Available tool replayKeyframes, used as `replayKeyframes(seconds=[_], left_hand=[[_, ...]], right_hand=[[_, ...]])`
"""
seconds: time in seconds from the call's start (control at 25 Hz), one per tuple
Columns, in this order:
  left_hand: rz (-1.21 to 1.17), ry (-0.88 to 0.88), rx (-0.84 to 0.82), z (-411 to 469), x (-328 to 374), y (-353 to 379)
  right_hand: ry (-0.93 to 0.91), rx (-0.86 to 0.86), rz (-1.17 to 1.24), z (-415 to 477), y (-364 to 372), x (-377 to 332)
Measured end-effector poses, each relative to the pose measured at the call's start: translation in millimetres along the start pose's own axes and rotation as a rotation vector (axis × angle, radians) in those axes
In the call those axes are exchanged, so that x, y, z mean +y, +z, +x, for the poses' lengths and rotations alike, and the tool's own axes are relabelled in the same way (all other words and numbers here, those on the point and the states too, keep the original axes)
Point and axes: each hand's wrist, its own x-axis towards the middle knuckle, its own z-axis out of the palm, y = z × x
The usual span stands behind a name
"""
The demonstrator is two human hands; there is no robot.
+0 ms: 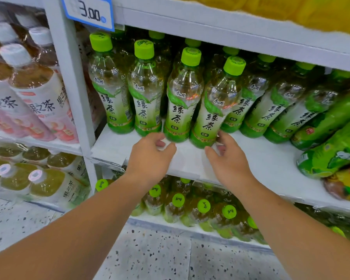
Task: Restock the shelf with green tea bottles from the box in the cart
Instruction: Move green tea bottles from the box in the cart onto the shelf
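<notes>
Several green tea bottles with green caps stand in rows on the white shelf [261,158]. The front row runs from the left bottle [111,93] to the fourth bottle [216,110], which leans slightly left. My left hand [152,156] hovers over the shelf's front part just below the third bottle [182,98], its fingers loosely curled and holding nothing. My right hand [228,160] is beside it, with fingertips at the base of the fourth bottle and the thumb spread apart. The box and the cart are out of view.
Peach tea bottles [38,98] fill the bay to the left, past a white upright post [69,77]. A price tag [89,13] hangs above. More green-capped bottles [202,207] stand on the lower shelf. Green packaged goods [331,150] lie at the right. Speckled floor [160,255] lies below.
</notes>
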Motion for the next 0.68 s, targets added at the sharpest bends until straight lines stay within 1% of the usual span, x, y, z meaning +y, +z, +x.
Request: replayKeyframes(seconds=[0.08, 0.16, 0.4, 0.56, 0.68], left_hand=[[-0.013, -0.027, -0.057, -14, 4, -5], [-0.034, -0.050, -0.098, -30, 5, -11], [-0.028, -0.045, -0.242, -73, -2, -31], [-0.043, -0.060, -0.349, -122, 3, -36], [0.008, -0.068, -0.432, -172, 20, -39]], right_hand=[[0.101, -0.001, 0.075, -13, -5, -2], [0.159, -0.029, 0.116, -30, -8, -6], [0.243, -0.027, 0.187, -91, -25, -22], [0.322, -0.025, 0.200, -153, -42, -18], [0.455, 0.009, 0.278, -211, -66, -12]])
